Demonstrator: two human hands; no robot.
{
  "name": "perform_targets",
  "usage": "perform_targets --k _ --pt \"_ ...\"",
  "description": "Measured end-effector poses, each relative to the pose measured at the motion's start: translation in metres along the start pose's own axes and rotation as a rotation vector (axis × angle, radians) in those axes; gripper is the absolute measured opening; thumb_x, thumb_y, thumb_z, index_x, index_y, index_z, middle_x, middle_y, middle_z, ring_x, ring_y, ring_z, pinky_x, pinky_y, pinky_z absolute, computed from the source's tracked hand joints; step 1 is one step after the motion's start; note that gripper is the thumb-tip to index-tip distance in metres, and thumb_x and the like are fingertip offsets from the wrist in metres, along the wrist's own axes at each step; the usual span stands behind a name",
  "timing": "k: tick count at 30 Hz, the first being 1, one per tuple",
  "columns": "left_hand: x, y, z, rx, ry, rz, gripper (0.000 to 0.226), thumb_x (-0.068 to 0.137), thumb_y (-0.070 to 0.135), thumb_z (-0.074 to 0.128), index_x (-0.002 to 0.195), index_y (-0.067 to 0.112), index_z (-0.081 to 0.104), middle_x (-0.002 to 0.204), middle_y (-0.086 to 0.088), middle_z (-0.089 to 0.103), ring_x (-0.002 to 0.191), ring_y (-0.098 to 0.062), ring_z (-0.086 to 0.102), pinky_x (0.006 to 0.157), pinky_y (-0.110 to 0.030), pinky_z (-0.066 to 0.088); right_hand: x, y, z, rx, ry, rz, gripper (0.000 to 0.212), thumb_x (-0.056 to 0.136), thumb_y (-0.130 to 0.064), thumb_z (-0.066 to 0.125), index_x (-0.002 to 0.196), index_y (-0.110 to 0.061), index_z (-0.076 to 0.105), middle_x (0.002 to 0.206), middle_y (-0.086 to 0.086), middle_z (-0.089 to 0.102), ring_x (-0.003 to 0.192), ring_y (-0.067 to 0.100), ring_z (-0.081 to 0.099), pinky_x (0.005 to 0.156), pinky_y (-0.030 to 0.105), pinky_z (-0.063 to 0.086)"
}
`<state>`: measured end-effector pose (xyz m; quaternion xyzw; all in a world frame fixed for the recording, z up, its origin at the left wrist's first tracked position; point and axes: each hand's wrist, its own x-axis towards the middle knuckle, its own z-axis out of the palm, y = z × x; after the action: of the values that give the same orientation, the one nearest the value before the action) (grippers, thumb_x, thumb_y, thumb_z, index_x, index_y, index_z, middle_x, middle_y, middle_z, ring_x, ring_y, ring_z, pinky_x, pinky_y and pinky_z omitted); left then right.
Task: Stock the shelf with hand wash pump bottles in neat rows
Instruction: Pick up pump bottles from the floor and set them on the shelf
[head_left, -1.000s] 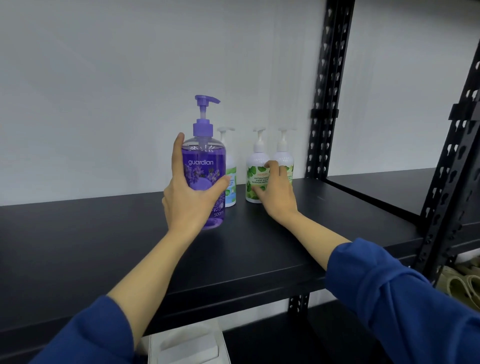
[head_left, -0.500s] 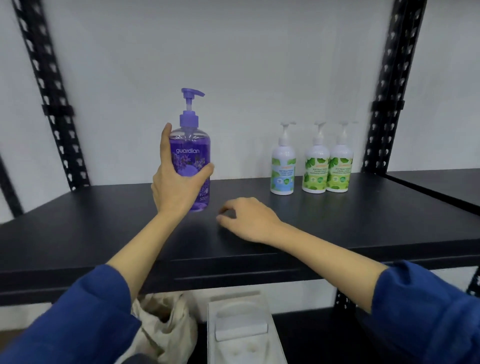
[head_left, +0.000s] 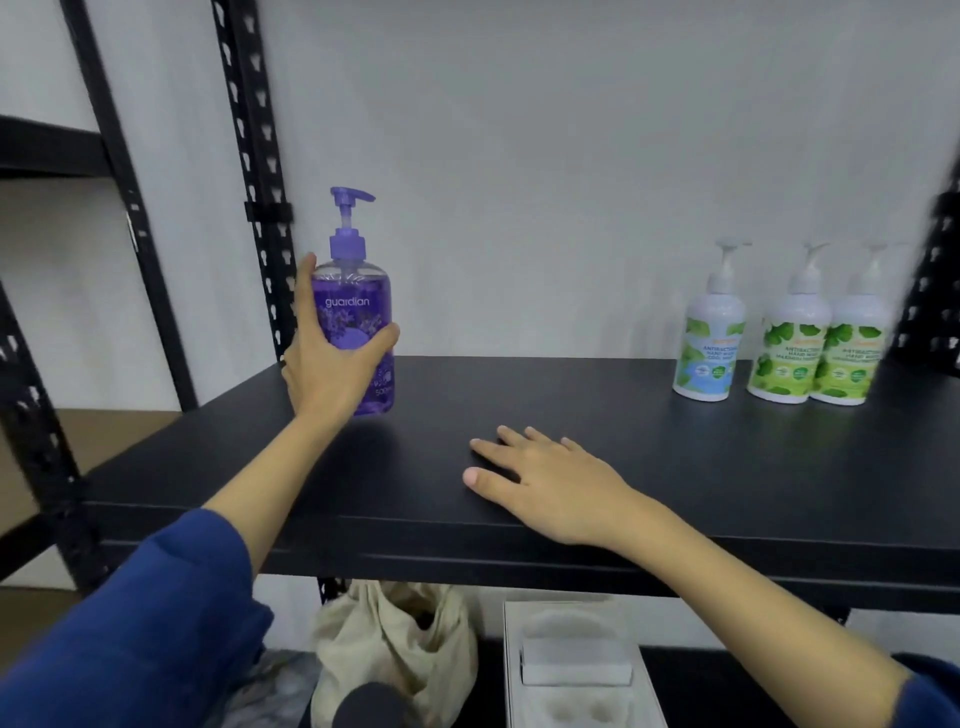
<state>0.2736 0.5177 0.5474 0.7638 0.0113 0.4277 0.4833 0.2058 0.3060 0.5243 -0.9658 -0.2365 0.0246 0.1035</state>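
A person's left hand (head_left: 332, 374) wraps around a purple pump bottle (head_left: 357, 317) labelled "guardian", thumb on one side and fingers on the other, the grip clasped round the lower body of the bottle. The bottle stands upright at the left end of a black shelf (head_left: 623, 467), near the perforated black upright (head_left: 249, 156) of the rack; whether its base touches the shelf cannot be told, as the hand covers part of it. The right hand (head_left: 550, 483) lies flat on the shelf near its front edge, fingers straight and spread, its grip released and holding nothing. Well apart, at the right end of the shelf, three white pump bottles stand upright in a row: one with a blue-and-green label (head_left: 709, 343), then two with green labels (head_left: 789, 353) (head_left: 852, 353) touching each other. Below the shelf sit a beige cloth bag (head_left: 395, 644) and a white moulded tray (head_left: 571, 670). Both sleeves are blue.
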Motion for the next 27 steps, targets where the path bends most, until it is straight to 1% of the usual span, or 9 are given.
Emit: perform_targets --k 3,7,10,14,17,20,22,24,27 --pt "0.004 -0.005 0.007 -0.041 -0.051 0.008 0.093 0.075 0.031 0.078 0.144 0.043 0.018 0.126 0.010 0.050 0.105 -0.014 0.051 0.103 -0.045 0.040 -0.001 -0.001 0.000 0.005 0.009 0.010 0.058 0.096 -0.060 0.020 0.149 -0.038 0.017 0.159 -0.006 0.008 0.147 0.017 0.006 0.117 0.040 0.006" --pt "0.007 -0.008 0.019 -0.125 -0.120 -0.002 0.089 0.076 0.024 0.078 0.143 0.037 0.021 0.113 0.017 0.043 0.101 -0.009 0.049 0.094 -0.032 0.039 -0.001 -0.002 0.000 0.007 -0.001 0.020 0.058 0.095 -0.061 0.020 0.149 -0.039 0.017 0.159 -0.007 0.008 0.147 0.016 0.005 0.117 0.040 0.006" --pt "0.014 -0.013 0.029 -0.186 -0.171 0.012 0.087 0.076 0.018 0.078 0.142 0.032 0.022 0.118 0.013 0.044 0.101 -0.008 0.053 0.087 -0.029 0.045 -0.001 -0.003 -0.001 0.015 0.001 0.023 0.058 0.095 -0.061 0.021 0.148 -0.039 0.018 0.159 -0.007 0.008 0.147 0.016 0.006 0.117 0.040 0.007" --pt "0.022 -0.021 0.046 -0.245 -0.247 0.022 0.090 0.075 0.018 0.079 0.140 0.035 0.018 0.131 0.005 0.045 0.113 -0.016 0.055 0.080 -0.021 0.048 -0.001 -0.003 -0.001 0.018 -0.004 0.026 0.057 0.095 -0.061 0.022 0.148 -0.039 0.018 0.159 -0.007 0.009 0.147 0.016 0.007 0.117 0.040 0.007" --pt "0.025 -0.026 0.050 -0.261 -0.316 0.014 0.099 0.073 0.027 0.080 0.141 0.043 0.010 0.143 0.000 0.037 0.123 -0.018 0.049 0.092 -0.030 0.048 -0.001 -0.003 -0.002 0.023 -0.004 0.027 0.057 0.095 -0.061 0.022 0.148 -0.040 0.018 0.159 -0.007 0.009 0.147 0.016 0.006 0.117 0.040 0.007" --pt "0.026 -0.031 0.042 -0.153 -0.433 0.042 0.129 0.056 0.040 0.089 0.138 0.057 -0.008 0.150 0.001 0.027 0.131 -0.016 0.040 0.104 -0.037 0.038 -0.001 -0.002 -0.002 0.028 -0.005 0.028 0.057 0.095 -0.061 0.022 0.148 -0.040 0.019 0.159 -0.008 0.009 0.146 0.015 0.007 0.118 0.040 0.008" --pt "0.025 -0.036 0.038 -0.101 -0.505 0.067 0.139 0.057 0.025 0.091 0.136 0.055 -0.019 0.150 0.004 0.026 0.132 -0.014 0.038 0.104 -0.033 0.035 -0.001 -0.002 -0.002 0.026 -0.005 0.029 0.057 0.095 -0.061 0.022 0.148 -0.041 0.019 0.159 -0.008 0.009 0.146 0.015 0.007 0.118 0.040 0.008" --pt "0.023 -0.039 0.036 -0.103 -0.529 0.077 0.136 0.063 0.009 0.086 0.137 0.052 -0.020 0.144 0.012 0.030 0.128 -0.010 0.041 0.099 -0.027 0.036 -0.001 -0.002 -0.002 0.024 -0.005 0.030 0.057 0.095 -0.061 0.022 0.148 -0.041 0.019 0.159 -0.009 0.009 0.146 0.014 0.007 0.117 0.039 0.008" --pt "0.022 -0.039 0.035 -0.116 -0.532 0.075 0.131 0.067 0.005 0.083 0.136 0.054 -0.017 0.138 0.016 0.033 0.124 -0.007 0.042 0.096 -0.026 0.038 -0.001 -0.003 -0.002 0.025 -0.006 0.030 0.057 0.095 -0.061 0.022 0.148 -0.041 0.018 0.159 -0.009 0.008 0.146 0.013 0.006 0.117 0.037 0.007"
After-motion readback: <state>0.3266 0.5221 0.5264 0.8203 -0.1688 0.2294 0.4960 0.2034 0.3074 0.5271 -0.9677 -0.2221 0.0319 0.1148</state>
